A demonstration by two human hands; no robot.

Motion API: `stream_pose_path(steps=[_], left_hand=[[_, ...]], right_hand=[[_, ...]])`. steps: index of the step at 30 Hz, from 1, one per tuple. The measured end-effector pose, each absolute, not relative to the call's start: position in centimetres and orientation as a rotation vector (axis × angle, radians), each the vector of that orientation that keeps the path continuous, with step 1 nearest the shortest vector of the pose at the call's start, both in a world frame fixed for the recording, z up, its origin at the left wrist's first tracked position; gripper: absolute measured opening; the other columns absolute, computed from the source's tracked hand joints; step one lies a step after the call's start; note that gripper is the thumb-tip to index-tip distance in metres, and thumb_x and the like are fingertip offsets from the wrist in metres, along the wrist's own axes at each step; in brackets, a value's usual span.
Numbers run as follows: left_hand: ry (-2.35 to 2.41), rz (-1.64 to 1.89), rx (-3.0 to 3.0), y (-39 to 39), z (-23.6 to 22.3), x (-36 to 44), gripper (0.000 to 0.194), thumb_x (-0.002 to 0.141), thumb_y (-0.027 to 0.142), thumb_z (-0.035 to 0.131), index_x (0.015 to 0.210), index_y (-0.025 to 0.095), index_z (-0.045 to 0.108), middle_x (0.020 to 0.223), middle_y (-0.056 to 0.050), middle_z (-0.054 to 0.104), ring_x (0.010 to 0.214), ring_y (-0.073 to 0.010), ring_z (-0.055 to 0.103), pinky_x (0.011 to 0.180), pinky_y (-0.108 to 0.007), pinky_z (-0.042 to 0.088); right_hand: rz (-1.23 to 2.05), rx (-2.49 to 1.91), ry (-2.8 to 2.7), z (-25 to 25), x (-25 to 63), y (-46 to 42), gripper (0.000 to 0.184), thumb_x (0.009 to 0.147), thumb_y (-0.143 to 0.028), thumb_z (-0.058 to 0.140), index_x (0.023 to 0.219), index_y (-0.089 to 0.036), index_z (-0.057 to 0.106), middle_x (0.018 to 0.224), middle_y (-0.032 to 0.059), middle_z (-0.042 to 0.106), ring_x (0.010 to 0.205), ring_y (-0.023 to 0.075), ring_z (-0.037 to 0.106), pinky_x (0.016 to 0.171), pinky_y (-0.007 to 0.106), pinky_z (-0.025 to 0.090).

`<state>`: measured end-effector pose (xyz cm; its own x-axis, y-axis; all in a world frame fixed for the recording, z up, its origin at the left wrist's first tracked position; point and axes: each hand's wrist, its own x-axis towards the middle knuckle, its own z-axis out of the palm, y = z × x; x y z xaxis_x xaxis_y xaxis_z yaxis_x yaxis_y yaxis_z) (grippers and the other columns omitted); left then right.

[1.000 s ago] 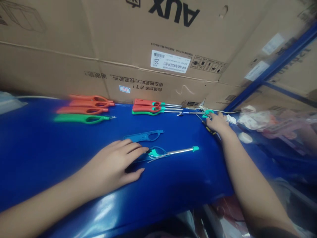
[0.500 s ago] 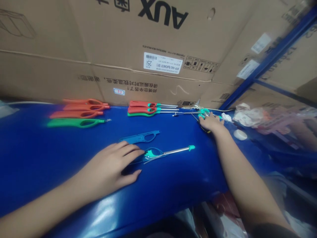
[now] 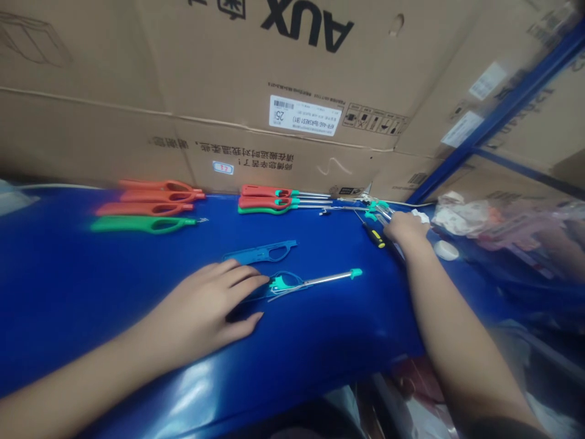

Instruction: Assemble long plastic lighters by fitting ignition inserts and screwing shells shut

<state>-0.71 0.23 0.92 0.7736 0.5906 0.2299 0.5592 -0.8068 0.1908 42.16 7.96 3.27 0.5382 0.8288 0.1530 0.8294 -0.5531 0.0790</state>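
Head view: the open lighter (image 3: pixel 328 279) lies on the table (image 3: pixel 320 347), the left hand (image 3: pixel 214 294), thumb spread wide, over one end, seemingly steadying it. The right hand (image 3: pixel 406 228) is at the parts (image 3: pixel 375 206), perhaps grouped for reach; its grip I cannot tell.

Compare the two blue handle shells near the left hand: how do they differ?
The near shell has a metal tube running from it; the far shell has none. The left hand hides much of the near shell; the far shell is mostly uncovered. Both are blue with a looped opening.
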Motion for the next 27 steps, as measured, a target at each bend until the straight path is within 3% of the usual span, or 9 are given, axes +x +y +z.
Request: stream_pose_path(steps=[3,7,10,14,18,23,27], left_hand=[[0.937,0.497,2.745,0.1,1.3,-0.6,0.043,0.092,0.047,0.062,0.130,0.026,0.064,0.128,-0.006,0.069,0.117,-0.0300,0.062,0.097,-0.046,0.053],[0.994,0.689,2.429,0.0,1.4,-0.2,0.043,0.094,0.050,0.061,0.131,0.027,0.065,0.128,-0.005,0.069,0.119,-0.0248,0.062,0.101,-0.040,0.054],[1.060,0.820,2.214,0.0,1.1,0.5,0.040,0.096,0.047,0.060,0.130,0.027,0.067,0.128,-0.004,0.070,0.119,-0.0231,0.063,0.105,-0.040,0.052],[1.029,0.953,2.052,-0.4,0.7,1.5,0.037,0.094,0.039,0.065,0.128,0.025,0.068,0.127,-0.005,0.071,0.119,-0.0223,0.064,0.107,-0.040,0.050],[0.920,1.020,1.915,-1.1,0.8,2.2,0.019,0.096,0.031,0.065,0.108,0.023,0.077,0.124,-0.004,0.073,0.115,-0.0188,0.067,0.107,-0.034,0.050],[0.888,0.977,1.783,-0.9,0.8,2.3,0.014,0.096,0.026,0.064,0.105,0.021,0.075,0.115,-0.003,0.076,0.110,-0.0163,0.069,0.103,-0.028,0.050],[0.890,0.922,1.722,-0.5,0.6,1.8,0.019,0.101,0.028,0.056,0.114,0.020,0.068,0.113,-0.002,0.073,0.105,-0.0143,0.068,0.096,-0.025,0.052]], right_hand=[[-0.221,-2.655,-1.423,4.7,41.0,7.5,0.029,0.084,-0.031,0.066,0.098,-0.006,0.073,0.110,0.0310,0.065,0.112,0.0458,0.060,0.090,0.059,0.044],[-0.014,-2.229,-1.695,5.6,36.4,6.5,0.023,0.092,-0.031,0.058,0.100,-0.014,0.071,0.101,0.0161,0.071,0.096,0.0295,0.068,0.084,0.040,0.050],[0.147,-1.826,-1.928,4.9,31.3,4.6,0.014,0.092,-0.032,0.062,0.098,-0.021,0.068,0.110,0.0066,0.071,0.104,0.0197,0.065,0.092,0.031,0.050],[0.560,-1.020,-2.115,3.2,26.0,0.9,0.004,0.092,-0.024,0.065,0.092,-0.021,0.064,0.098,0.0053,0.068,0.093,0.0180,0.063,0.088,0.035,0.049],[0.738,-0.932,-2.124,2.1,24.4,-1.2,0.004,0.093,-0.021,0.066,0.093,-0.021,0.062,0.098,0.0035,0.067,0.094,0.0170,0.062,0.088,0.036,0.046],[0.602,-0.964,-2.267,1.9,24.7,-1.2,0.007,0.096,-0.024,0.063,0.103,-0.023,0.062,0.107,0.0021,0.068,0.099,0.0177,0.061,0.089,0.037,0.041],[0.498,-1.031,-2.454,1.8,25.1,-1.3,0.014,0.097,-0.032,0.063,0.109,-0.024,0.061,0.112,0.0026,0.066,0.102,0.0197,0.059,0.091,0.039,0.040]])
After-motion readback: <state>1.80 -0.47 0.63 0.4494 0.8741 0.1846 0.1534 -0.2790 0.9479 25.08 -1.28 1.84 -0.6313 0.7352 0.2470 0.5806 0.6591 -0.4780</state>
